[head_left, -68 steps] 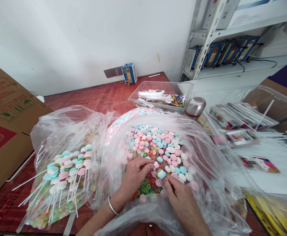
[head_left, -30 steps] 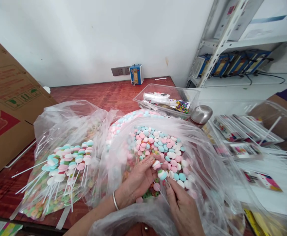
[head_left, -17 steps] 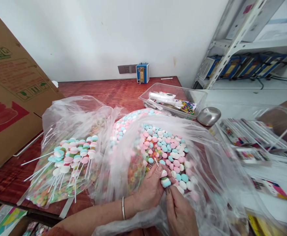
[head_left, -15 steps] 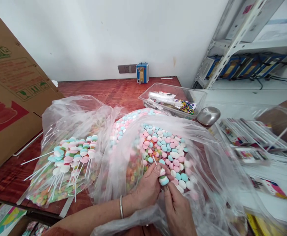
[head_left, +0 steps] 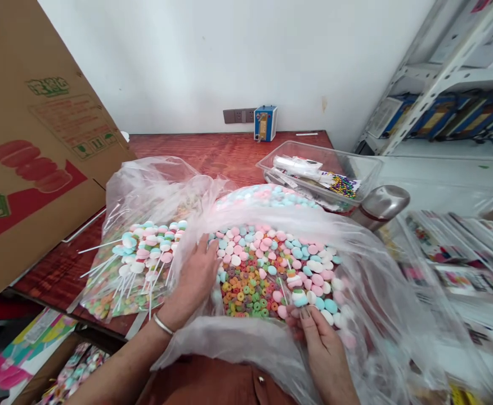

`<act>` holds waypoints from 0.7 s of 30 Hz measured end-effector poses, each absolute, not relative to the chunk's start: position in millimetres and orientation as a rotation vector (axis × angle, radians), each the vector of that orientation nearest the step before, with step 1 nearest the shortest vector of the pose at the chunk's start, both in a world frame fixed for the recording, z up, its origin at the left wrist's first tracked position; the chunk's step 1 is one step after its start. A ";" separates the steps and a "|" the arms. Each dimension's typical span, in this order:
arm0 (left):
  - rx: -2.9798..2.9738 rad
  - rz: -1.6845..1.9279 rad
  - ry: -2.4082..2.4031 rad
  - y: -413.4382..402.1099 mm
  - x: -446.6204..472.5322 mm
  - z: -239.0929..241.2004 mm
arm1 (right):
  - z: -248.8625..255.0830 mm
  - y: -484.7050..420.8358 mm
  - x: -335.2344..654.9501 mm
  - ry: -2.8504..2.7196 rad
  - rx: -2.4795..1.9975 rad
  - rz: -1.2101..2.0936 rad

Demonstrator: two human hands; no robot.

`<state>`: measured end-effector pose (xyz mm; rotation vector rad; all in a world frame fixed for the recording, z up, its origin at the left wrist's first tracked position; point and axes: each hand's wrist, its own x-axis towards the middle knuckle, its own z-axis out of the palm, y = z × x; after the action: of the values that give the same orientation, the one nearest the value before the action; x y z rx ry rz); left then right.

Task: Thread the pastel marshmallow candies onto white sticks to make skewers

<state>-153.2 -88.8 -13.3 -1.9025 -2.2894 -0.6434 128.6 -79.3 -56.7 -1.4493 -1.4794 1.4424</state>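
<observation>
My left hand reaches to the left side of an open clear plastic bag, its fingers stretched out against the plastic beside the marshmallows. Nothing shows in its grasp. In front of me, my right hand is closed at the base of a candy skewer with blue and white marshmallows and cereal rings on a white stick. A second skewer lies just beyond it. Inside the bag are pink, blue and white marshmallows and colourful cereal rings.
Finished marshmallow skewers are piled on another plastic bag at left. A large cardboard box stands at far left. Behind are a clear bin, a steel flask and a blue device. Shelving rises at right.
My left hand has left the skewer and moved left to the bag's side. My right hand stays with the skewer, lower over the marshmallows. The view has shifted left, and cereal rings are uncovered.
</observation>
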 end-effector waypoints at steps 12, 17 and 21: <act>-2.392 -0.524 -2.089 -73.8 -112.5 -25.3 | -39.0 -91.4 128.5 -1.742 -1.423 1.139; -2.397 -0.433 -2.198 -64.1 -110.7 -29.4 | -39.7 -95.2 132.6 -1.747 -1.448 1.101; -2.419 -0.473 -2.251 -69.0 -113.5 -28.2 | -41.7 -96.4 131.0 -1.743 -1.450 1.158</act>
<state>-113.5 -69.0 -28.2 -2.4191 -2.2508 -0.4734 131.0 -96.4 -41.7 -1.4502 -1.7432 1.1584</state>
